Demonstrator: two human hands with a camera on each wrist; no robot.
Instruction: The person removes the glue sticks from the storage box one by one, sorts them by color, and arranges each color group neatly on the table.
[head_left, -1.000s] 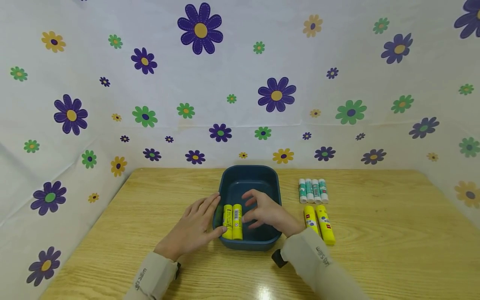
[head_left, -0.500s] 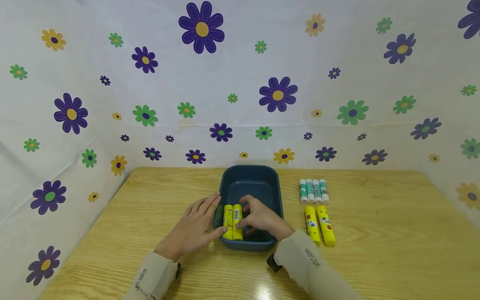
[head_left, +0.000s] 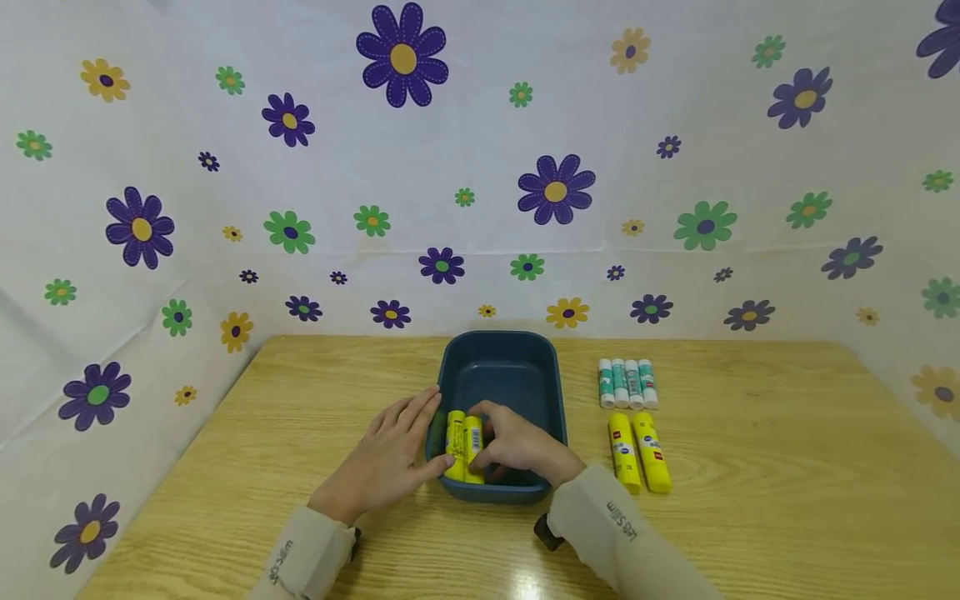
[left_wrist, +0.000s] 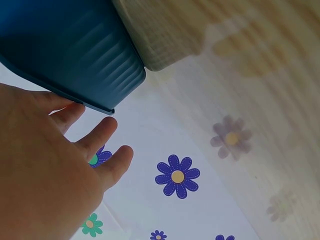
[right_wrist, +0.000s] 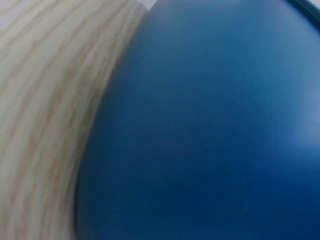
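Observation:
In the head view a dark blue box stands on the table with two yellow glue sticks side by side in its near left part. My right hand reaches inside and pinches the right-hand yellow glue stick between curled fingers and thumb. The other yellow glue stick lies at its left. My left hand rests at the box's left rim, fingers extended and thumb over the edge. The left wrist view shows fingertips by the rim. Only the blue box wall and wood show in the right wrist view.
Right of the box, two more yellow glue sticks lie on the wooden table. Behind them is a row of several smaller white-and-green glue sticks. A flower-patterned white cloth hangs along the table's back edge.
My right hand has moved left inside the box and closed its fingers on the right-hand yellow glue stick, which has shifted slightly toward me. The left hand has stayed in place.

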